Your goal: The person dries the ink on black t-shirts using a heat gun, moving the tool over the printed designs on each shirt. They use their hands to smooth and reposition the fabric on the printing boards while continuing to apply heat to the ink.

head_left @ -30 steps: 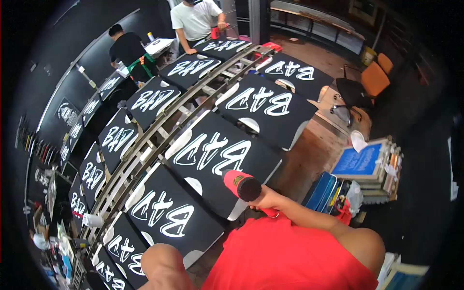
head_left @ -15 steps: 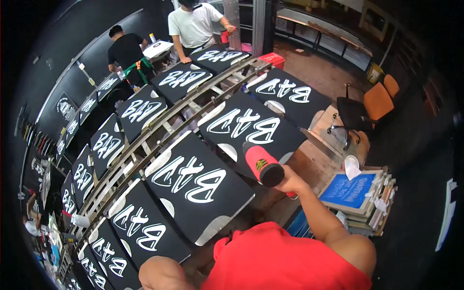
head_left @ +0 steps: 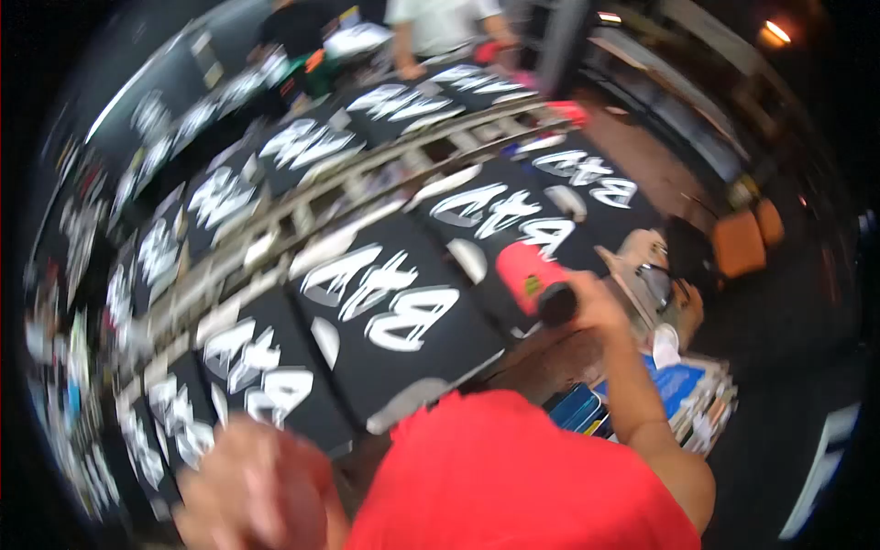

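Your left hand (head_left: 261, 490) has swung into view at near left, too blurred to tell its grip, while your right hand (head_left: 596, 307) grasps the red blower (head_left: 530, 275) by a right-side black panel (head_left: 486, 236), where letting it dip could smear white lettering (head_left: 511, 213) if wet

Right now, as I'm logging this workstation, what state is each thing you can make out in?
Red heat gun: held up in the right hand; on or off, can't tell.
Right hand: closed around the gun's grip.
Left hand: raised, blurred; grip unclear.
Black panels: laid out, white lettering facing up.
Lamp at upper right: lit.
Orange chair: apparently unoccupied.
Blue-faced frame: lying on a stack.
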Demonstrator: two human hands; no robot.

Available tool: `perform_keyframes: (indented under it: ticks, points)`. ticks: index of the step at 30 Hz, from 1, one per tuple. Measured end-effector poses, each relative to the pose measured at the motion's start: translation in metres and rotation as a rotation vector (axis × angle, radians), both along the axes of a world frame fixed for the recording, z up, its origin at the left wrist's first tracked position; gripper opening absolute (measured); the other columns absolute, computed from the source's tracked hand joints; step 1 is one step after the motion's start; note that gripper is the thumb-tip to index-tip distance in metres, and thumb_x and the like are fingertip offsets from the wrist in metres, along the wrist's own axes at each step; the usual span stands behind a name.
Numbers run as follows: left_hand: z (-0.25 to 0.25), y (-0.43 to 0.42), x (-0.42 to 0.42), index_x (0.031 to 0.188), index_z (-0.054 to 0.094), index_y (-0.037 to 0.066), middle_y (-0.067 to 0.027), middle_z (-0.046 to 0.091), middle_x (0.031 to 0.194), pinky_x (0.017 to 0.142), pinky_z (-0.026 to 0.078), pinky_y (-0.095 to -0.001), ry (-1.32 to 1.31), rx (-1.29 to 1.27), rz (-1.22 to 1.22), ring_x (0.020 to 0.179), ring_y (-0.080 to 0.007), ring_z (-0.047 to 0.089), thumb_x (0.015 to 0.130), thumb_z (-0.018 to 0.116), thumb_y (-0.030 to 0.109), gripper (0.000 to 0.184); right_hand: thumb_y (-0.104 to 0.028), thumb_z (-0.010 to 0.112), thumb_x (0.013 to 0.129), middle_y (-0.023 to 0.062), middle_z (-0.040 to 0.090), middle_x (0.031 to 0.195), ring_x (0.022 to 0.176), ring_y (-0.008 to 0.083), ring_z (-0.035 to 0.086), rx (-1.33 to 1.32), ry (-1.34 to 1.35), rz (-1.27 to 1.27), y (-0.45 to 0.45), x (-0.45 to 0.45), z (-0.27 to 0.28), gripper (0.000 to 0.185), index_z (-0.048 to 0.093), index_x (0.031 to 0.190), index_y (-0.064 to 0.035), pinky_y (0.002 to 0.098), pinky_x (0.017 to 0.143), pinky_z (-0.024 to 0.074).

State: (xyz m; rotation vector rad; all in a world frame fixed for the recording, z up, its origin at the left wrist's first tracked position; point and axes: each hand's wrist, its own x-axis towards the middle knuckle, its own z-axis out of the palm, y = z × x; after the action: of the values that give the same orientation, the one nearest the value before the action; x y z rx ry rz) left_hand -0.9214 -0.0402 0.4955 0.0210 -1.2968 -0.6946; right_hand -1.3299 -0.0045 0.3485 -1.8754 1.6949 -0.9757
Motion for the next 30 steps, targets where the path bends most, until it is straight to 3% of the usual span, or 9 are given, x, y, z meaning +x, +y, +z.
perform_keyframes:
  ticks: [1,3,4,6,11,19,21,26,30]
  points:
    - [-0.013,-0.017,0.007,0.066,0.033,0.011,-0.0020,0.040,0.059,0.053,0.044,-0.0314,0.224,0.089,0.405,0.052,-0.0176,0.043,0.076,0.053,-0.011,0.031,-0.009,0.081,0.064,0.0149,0.073,0.107,0.103,0.0250,0.069,0.155,0.113,-0.076,-0.003,-0.016,-0.021,0.057,0.066,0.119,-0.0026,0.0378,0.091,0.0525]
    - [-0.043,-0.061,0.078,0.094,0.059,0.002,-0.0109,0.063,0.086,0.069,0.054,-0.0379,-0.346,0.020,0.859,0.074,-0.0221,0.062,0.079,0.057,-0.012,0.020,-0.014,0.079,0.070,0.0121,0.073,0.104,0.100,0.0247,0.069,0.110,0.051,-0.093,0.000,-0.001,-0.012,0.044,0.068,0.112,-0.0025,0.0400,0.094,0.0510]
    - [-0.046,-0.086,0.082,0.111,0.060,-0.004,-0.0172,0.067,0.101,0.080,0.057,-0.0395,0.034,-0.039,0.271,0.088,-0.0261,0.069,0.087,0.058,-0.009,0.024,-0.017,0.079,0.073,0.0117,0.072,0.106,0.101,0.0264,0.069,0.101,0.081,-0.155,-0.002,-0.042,-0.050,0.040,0.069,0.109,-0.0030,0.0412,0.098,0.0494]
    - [-0.075,-0.120,0.124,0.111,0.061,-0.002,-0.0168,0.070,0.097,0.082,0.058,-0.0361,-0.160,0.080,0.586,0.091,-0.0246,0.071,0.096,0.054,-0.001,0.017,-0.024,0.082,0.070,0.0184,0.070,0.114,0.109,0.0276,0.066,0.097,0.726,0.152,-0.028,-0.043,-0.035,0.046,0.068,0.109,-0.0043,0.0475,0.102,0.0466]
    - [-0.168,-0.159,0.183,0.111,0.067,0.005,-0.0106,0.072,0.103,0.081,0.055,-0.0337,-0.757,0.773,0.831,0.093,-0.0229,0.072,0.093,0.060,0.007,0.020,-0.007,0.069,0.070,0.0140,0.073,0.090,0.084,0.0226,0.070,0.348,0.193,0.029,-0.082,0.045,-0.008,0.034,0.069,0.104,0.0018,0.0358,0.079,0.0526]
    - [-0.368,-0.212,0.171,0.148,0.042,0.006,-0.0165,0.043,0.153,0.110,0.038,-0.0545,-1.830,0.708,0.896,0.138,-0.0436,0.044,0.078,0.069,0.009,0.075,-0.009,0.070,0.073,0.0104,0.072,0.090,0.084,0.0187,0.068,0.362,0.247,0.009,-0.167,0.077,-0.024,0.036,0.070,0.108,0.0015,0.0342,0.080,0.0525]
    - [-0.449,-0.242,0.173,0.152,0.035,0.006,-0.0159,0.033,0.160,0.116,0.030,-0.0578,-1.806,0.627,1.017,0.146,-0.0447,0.032,0.077,0.075,0.015,0.086,-0.012,0.074,0.074,0.0067,0.067,0.071,0.059,0.0152,0.063,0.129,0.157,0.040,-0.190,0.065,-0.054,0.025,0.071,0.097,-0.0009,0.0346,0.055,0.0500]
    - [-0.414,-0.263,0.165,0.157,0.026,0.007,-0.0138,0.022,0.166,0.122,0.016,-0.0565,-2.107,0.921,0.731,0.152,-0.0418,0.018,0.054,0.098,0.024,0.127,-0.010,0.080,0.077,0.0048,0.068,0.072,0.057,0.0128,0.061,0.245,0.038,-0.015,-0.226,0.085,-0.056,0.024,0.072,0.097,0.0012,0.0320,0.051,0.0473]
    - [-0.431,-0.269,0.157,0.156,0.027,0.003,-0.0159,0.024,0.165,0.123,0.013,-0.0560,-2.081,0.983,0.739,0.152,-0.0391,0.019,0.057,0.096,0.022,0.122,-0.014,0.081,0.079,0.0058,0.069,0.075,0.055,0.0144,0.061,0.203,0.062,-0.112,-0.256,0.087,-0.080,0.030,0.072,0.104,0.0003,0.0329,0.049,0.0483]
